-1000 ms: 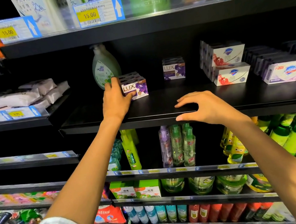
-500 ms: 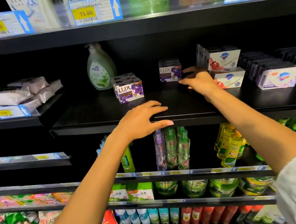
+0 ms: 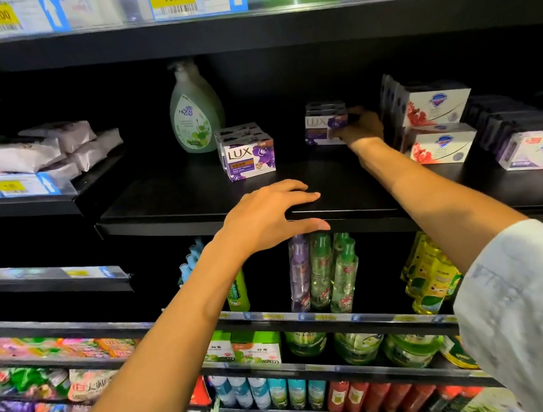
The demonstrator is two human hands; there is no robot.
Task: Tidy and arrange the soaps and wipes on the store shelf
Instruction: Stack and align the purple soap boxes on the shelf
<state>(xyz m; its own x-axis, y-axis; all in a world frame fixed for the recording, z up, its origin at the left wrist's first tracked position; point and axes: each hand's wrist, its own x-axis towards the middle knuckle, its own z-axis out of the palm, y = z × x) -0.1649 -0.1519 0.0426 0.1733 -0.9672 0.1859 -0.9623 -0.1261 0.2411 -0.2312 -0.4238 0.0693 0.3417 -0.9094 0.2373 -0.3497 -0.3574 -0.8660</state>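
A: Where's the soap?
B: Rear Lux stack [image 3: 324,125], mid-shelf [image 3: 172,198]; R hand [image 3: 361,126] grips it.
A: L hand [image 3: 266,215]?
B: Fingers straight, resting on shelf edge, holding nothing.

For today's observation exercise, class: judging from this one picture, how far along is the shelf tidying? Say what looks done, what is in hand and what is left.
Done: one stack of purple Lux soap boxes sits squarely near the shelf front. In hand: the right hand grips a second Lux stack set further back, while the left hand rests on the shelf edge. Left: the wipes packs still lie in a loose pile.
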